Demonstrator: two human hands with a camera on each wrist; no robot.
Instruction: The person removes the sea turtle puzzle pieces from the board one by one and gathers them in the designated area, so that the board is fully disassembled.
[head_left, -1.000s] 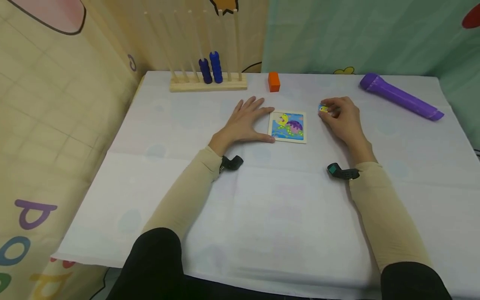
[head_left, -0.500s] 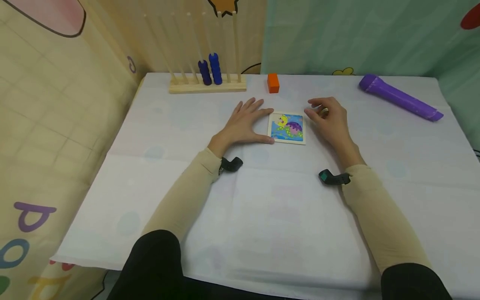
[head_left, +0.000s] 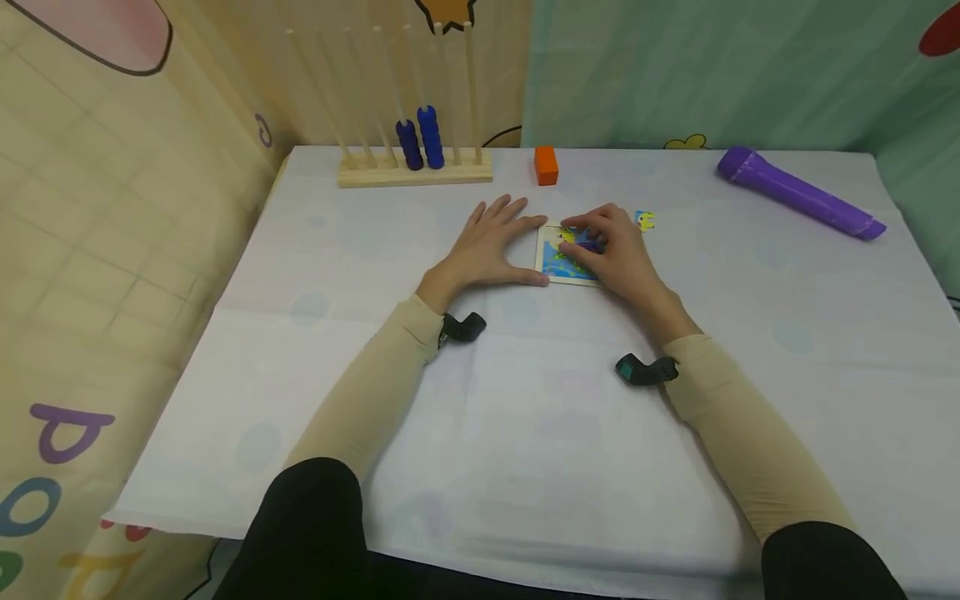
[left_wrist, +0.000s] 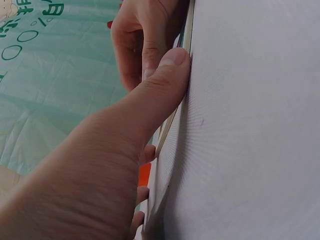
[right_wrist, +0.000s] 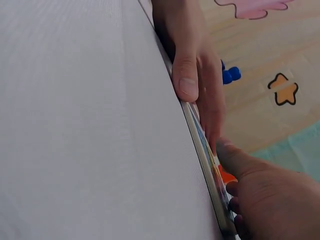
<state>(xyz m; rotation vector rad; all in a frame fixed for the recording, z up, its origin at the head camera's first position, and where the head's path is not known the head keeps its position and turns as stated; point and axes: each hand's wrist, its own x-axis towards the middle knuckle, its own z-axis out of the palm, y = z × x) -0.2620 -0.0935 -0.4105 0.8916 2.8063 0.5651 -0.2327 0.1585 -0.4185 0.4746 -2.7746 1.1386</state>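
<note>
A small square jigsaw puzzle [head_left: 555, 265] with a pale frame lies flat at the back middle of the table, showing a yellow and purple turtle on blue. My left hand [head_left: 483, 250] rests at its left side, fingers spread, with the thumb and index fingertip touching the frame's left corners. Over the puzzle's right half reaches my right hand [head_left: 618, 254], thumb and index finger apart and nothing visible between them. Its fingers hide part of the picture, and contact is unclear. Just right of that hand, a loose yellow and blue puzzle piece [head_left: 645, 221] lies on the cloth.
Behind the puzzle stands an orange block [head_left: 546, 166]. A wooden peg rack [head_left: 416, 173] with blue beads on two pegs is at the back left. A purple tube [head_left: 802, 196] lies at the back right. White cloth [head_left: 540, 417] covers the table.
My right hand has moved left from the loose piece to above the puzzle. The piece, between its fingers a second ago, now lies uncovered on the table. My left hand has stayed put.
</note>
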